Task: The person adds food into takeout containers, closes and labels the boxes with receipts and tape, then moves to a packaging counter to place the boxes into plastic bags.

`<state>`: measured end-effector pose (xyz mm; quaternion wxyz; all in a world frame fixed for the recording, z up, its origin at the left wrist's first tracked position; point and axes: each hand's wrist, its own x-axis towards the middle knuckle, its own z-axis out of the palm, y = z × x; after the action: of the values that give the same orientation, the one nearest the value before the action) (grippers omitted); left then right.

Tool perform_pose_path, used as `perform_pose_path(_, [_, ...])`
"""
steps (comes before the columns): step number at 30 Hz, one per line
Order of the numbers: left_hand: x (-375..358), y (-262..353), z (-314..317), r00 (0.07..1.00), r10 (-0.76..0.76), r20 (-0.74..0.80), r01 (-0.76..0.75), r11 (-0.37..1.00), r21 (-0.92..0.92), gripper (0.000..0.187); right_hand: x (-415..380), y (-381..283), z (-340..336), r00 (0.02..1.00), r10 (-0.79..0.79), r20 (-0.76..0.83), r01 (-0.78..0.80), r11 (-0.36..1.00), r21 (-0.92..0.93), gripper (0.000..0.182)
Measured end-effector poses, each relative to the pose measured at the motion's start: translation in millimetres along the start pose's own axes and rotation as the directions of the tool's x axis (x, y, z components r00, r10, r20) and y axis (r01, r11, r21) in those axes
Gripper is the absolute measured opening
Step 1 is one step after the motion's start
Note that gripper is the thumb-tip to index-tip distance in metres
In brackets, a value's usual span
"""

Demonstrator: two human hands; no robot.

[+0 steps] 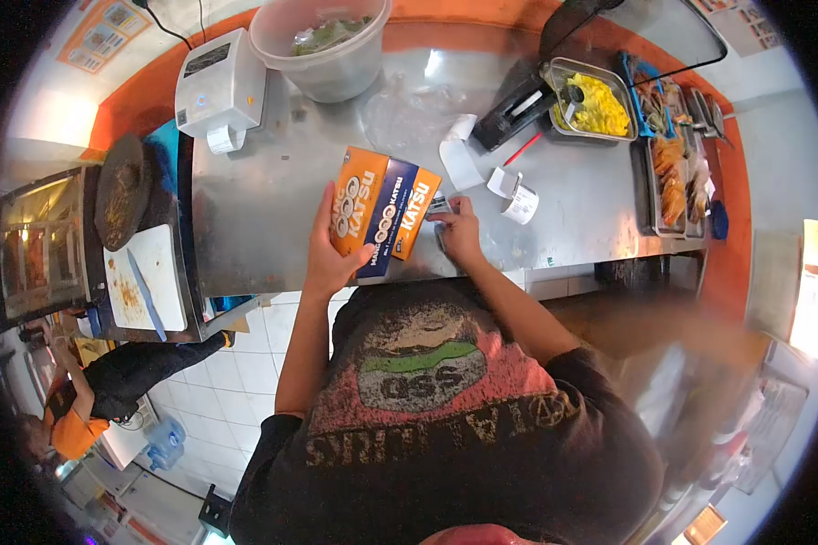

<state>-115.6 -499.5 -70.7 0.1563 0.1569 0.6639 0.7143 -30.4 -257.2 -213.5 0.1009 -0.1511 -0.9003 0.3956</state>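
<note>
An orange and dark blue box lettered KATSU [386, 213] is tilted over the front part of the steel counter. My left hand [334, 259] grips its left side and lower edge, thumb on the front. Beside the box's right edge, my right hand [459, 229] pinches a small printed label [439, 205] between closed fingers. Just beyond lies a curled strip of white paper [461, 154]. A small roll of labels [521, 203] sits to the right of my right hand, with a red pen [522, 148] behind it.
On the steel counter [273, 209] stand a label printer [221, 86], a plastic tub [323, 54], a black device [513, 107], a tray of yellow food [600, 104] and trays of bagged food [671, 182]. A knife [144, 291] lies on a cutting board [168, 272]. Another person [82, 422] is at lower left.
</note>
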Motion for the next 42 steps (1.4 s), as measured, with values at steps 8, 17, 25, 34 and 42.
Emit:
perform_pose_path(8, [-3, -4, -6, 1.0, 0.005, -0.009, -0.005, 1.0, -0.009, 0.105, 14, 10, -2, 0.994, 0.085, 0.072, -0.085, 0.996, -0.003, 0.026])
perform_pose_path(17, [-10, -7, -14, 0.999, -0.047, 0.006, 0.047, 0.998, -0.033, 0.107, 10, 5, -4, 0.994, 0.105, 0.042, -0.106, 0.994, 0.022, 0.036])
perform_pose_path(25, [8, 9, 30, 0.975, 0.114, 0.19, -0.219, 0.635, 0.741, 0.099, -2, -10, -14, 0.994, 0.01, -0.109, -0.027, 0.988, -0.154, 0.043])
perform_pose_path(34, [3, -11, 51, 0.981, 0.039, 0.189, -0.189, 0.384, 0.904, 0.098, -1, -3, -12, 0.981, 0.122, -0.148, -0.138, 0.985, -0.102, 0.044])
perform_pose_path(42, [14, -23, 79, 0.996, 0.05, 0.079, -0.091, 0.322, 0.942, 0.089, 14, 22, -11, 0.896, 0.414, -0.158, -0.414, 0.91, 0.04, 0.008])
